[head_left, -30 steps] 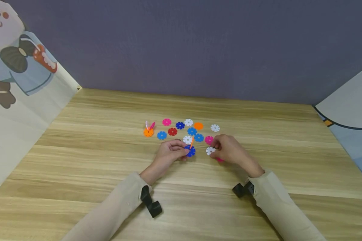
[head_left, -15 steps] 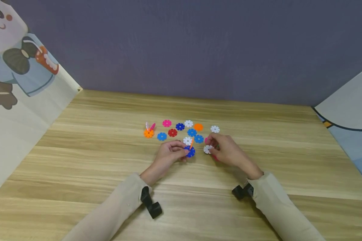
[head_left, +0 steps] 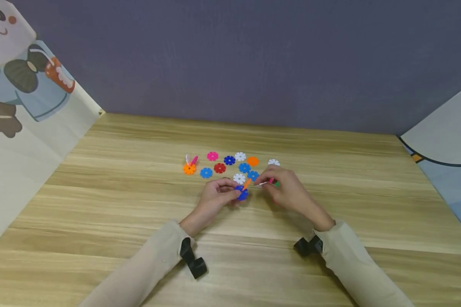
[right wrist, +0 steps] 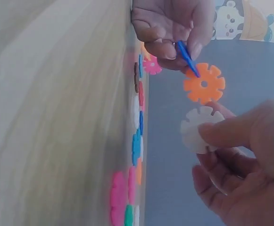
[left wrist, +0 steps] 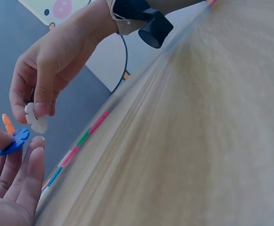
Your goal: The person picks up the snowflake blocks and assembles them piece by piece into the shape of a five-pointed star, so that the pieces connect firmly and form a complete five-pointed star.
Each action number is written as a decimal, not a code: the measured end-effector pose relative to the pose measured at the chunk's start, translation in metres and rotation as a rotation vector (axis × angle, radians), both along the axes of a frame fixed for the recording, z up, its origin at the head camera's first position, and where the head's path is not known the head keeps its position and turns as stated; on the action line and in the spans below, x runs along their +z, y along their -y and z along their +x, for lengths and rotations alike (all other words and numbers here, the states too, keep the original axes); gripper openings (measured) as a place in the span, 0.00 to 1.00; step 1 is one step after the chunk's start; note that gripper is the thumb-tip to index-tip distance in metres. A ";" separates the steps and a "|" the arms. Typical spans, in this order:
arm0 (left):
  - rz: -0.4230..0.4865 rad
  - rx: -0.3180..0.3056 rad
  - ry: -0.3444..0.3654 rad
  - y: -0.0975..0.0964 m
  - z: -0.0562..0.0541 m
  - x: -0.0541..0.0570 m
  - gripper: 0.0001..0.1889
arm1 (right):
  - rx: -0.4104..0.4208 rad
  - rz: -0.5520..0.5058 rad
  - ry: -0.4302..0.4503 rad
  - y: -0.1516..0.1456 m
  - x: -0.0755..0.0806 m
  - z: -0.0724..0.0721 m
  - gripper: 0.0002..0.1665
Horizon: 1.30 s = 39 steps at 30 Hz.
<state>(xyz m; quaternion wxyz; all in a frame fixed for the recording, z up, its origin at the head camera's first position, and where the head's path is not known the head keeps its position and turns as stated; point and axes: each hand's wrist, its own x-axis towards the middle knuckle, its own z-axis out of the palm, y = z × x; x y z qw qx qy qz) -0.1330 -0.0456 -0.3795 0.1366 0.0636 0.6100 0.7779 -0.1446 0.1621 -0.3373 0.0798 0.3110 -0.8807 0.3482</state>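
Observation:
My left hand [head_left: 213, 198] pinches a dark blue notched plastic disc [head_left: 241, 195] between thumb and fingers, slightly above the table. Slotted into its edge, an orange notched disc [right wrist: 214, 87] stands crosswise to it, as the right wrist view shows. Just to the right, my right hand [head_left: 292, 194] pinches a white notched disc [right wrist: 192, 129] by thumb and fingertips. In the right wrist view this white disc is close below the orange one, its notched rim turned toward it. From the left wrist view, the white disc [left wrist: 37, 123] appears beside the blue one.
Several loose notched discs lie beyond the hands, among them a pink disc [head_left: 212, 156], a red disc [head_left: 217, 168] and a light blue disc [head_left: 206, 172]. At their left, an orange disc [head_left: 189, 169] bears upright white and pink ones. A green disc [head_left: 277, 184] shows past my right hand.
My right hand has lifted the white disc and brought it left, turning it edge-on near the orange disc. The left hand stays in place, its joined discs tilted slightly.

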 end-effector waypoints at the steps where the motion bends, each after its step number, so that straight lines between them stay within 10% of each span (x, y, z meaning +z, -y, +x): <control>1: 0.002 -0.007 -0.005 0.000 0.000 0.000 0.11 | -0.002 -0.010 -0.005 0.000 0.001 0.000 0.13; 19: -0.133 -0.056 -0.032 -0.003 -0.001 0.002 0.15 | -0.066 -0.097 0.090 0.007 0.006 0.004 0.06; 39: -0.086 -0.062 -0.057 -0.002 0.002 0.002 0.16 | 0.046 -0.124 -0.010 0.012 0.003 0.009 0.09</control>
